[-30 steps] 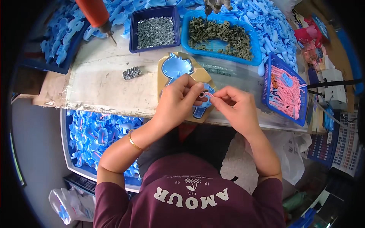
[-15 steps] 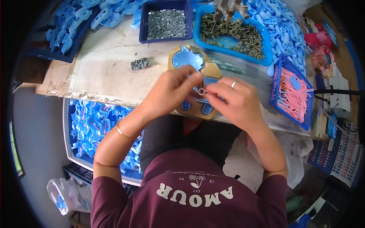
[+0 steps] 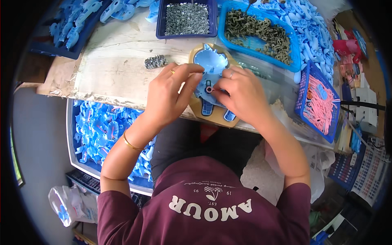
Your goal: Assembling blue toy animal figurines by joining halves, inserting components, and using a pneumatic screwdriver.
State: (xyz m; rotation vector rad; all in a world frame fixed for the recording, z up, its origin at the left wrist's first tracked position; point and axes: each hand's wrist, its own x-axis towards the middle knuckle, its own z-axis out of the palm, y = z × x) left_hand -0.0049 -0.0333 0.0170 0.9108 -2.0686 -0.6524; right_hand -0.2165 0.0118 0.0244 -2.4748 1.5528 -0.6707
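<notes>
A blue plastic shell (image 3: pixel 211 60), hollow side up, lies in a tan holder (image 3: pixel 196 107) at the table's front edge. On the shell sits the ring end of a small pink part (image 3: pixel 209 89), with a dark centre. My right hand (image 3: pixel 243 90) is closed, its thumb and forefinger pinching the pink part beside the ring. My left hand (image 3: pixel 169 92) hovers at the shell's left edge, thumb and forefinger a little apart, nothing visible between them. Beyond it lies a small cluster of grey metal pieces (image 3: pixel 155 61).
At the back stand a dark blue tray of small metal pieces (image 3: pixel 159 20) and a light blue tray of brownish clips (image 3: pixel 222 30). A blue basket (image 3: pixel 301 96) holds pink parts at right. Blue shells (image 3: pixel 316 45) heap behind it. A bin of blue parts (image 3: pixel 71 139) stands lower left.
My hands have moved apart; the left has drawn back leftward. The pink ring, held up between both hands before, is now down on the shell. The view has shifted slightly.
</notes>
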